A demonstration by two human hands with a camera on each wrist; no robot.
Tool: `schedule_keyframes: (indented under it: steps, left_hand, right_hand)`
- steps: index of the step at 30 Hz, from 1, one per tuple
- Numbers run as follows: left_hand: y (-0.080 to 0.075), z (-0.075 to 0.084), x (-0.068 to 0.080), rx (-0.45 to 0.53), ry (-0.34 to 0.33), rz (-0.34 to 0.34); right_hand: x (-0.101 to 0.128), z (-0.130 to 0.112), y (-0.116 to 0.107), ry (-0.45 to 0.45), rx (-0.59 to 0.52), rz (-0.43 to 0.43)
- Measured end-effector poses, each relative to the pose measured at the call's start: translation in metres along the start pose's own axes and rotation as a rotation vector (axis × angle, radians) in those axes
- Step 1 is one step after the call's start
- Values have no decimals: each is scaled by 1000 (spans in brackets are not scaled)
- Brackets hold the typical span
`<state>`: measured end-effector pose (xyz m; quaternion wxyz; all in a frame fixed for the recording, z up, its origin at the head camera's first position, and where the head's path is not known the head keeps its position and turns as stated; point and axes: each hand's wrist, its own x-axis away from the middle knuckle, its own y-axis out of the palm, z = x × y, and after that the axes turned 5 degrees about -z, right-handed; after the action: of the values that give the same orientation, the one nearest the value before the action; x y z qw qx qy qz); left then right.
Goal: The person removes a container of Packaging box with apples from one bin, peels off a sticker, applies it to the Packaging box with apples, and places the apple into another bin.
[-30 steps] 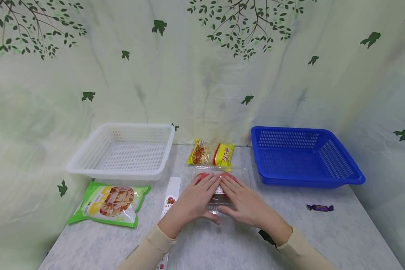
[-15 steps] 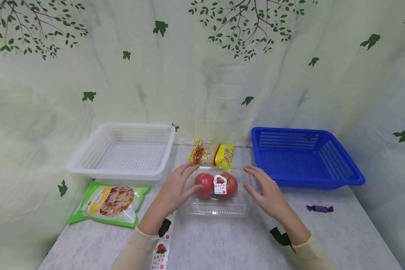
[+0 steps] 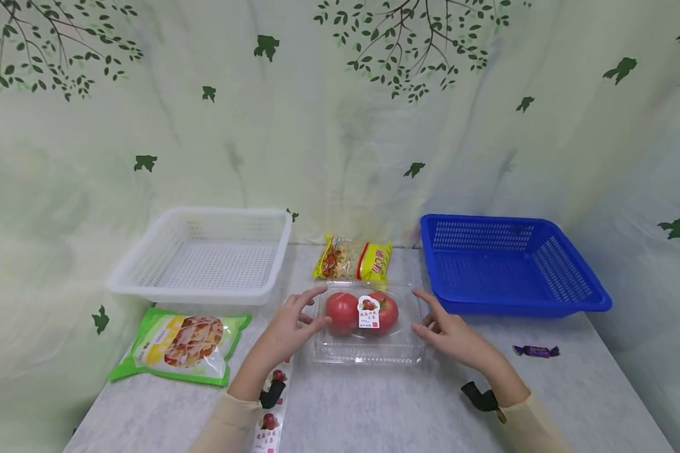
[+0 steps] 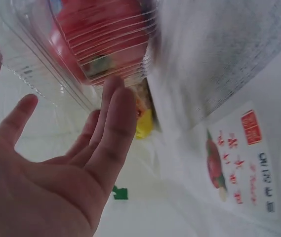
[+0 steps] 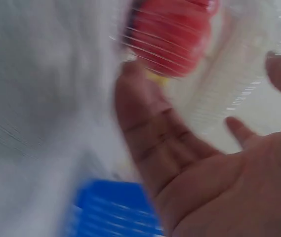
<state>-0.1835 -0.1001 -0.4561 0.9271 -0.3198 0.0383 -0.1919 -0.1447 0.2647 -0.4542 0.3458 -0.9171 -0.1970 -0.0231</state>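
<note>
A clear plastic clamshell box (image 3: 368,350) lies at the middle of the table, with two round red fruits (image 3: 342,313) inside. A white sticker (image 3: 369,313) with a red fruit picture is on its lid. My left hand (image 3: 289,327) is at the box's left side, fingers apart, fingertips at its edge. On the opposite side my right hand (image 3: 452,333) has its fingers spread, with fingertips by the right edge. In the left wrist view the left hand (image 4: 76,158) has its palm showing beside the ribbed wall. Whether the fingertips press the plastic, I cannot tell.
Behind the box lies a yellow noodle-like food bag (image 3: 354,259). A white basket (image 3: 204,294) stands back left, a blue basket (image 3: 521,308) back right. A green food bag (image 3: 184,346) lies left, a purple wrapped candy (image 3: 536,352) right. A sticker strip (image 3: 269,428) runs under my left wrist.
Both hands have come off the top of the lid and moved apart to the box's two sides, uncovering the sticker. Since then they have closed in slightly on its edges.
</note>
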Motion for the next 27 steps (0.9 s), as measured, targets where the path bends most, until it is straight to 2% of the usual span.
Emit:
schedule_keyframes:
  steps: [5,12,16,21,27]
  left_hand:
    - [1,-10,-3,122,-58,-126]
    - [2,-19,-5,226,-65,-168]
    - [3,-19,-3,242,-69,-159]
    - [6,-18,-6,248,-56,-109]
    - [10,-15,-8,301,-62,-75]
  right_hand:
    - [-9,15,5,-21,-134,-16]
    - [-14,19,10,-15,-285,-8]
    - [-17,19,16,1,-339,6]
    - [-22,21,19,-2,-360,31]
    - [-22,24,19,-10,-376,31]
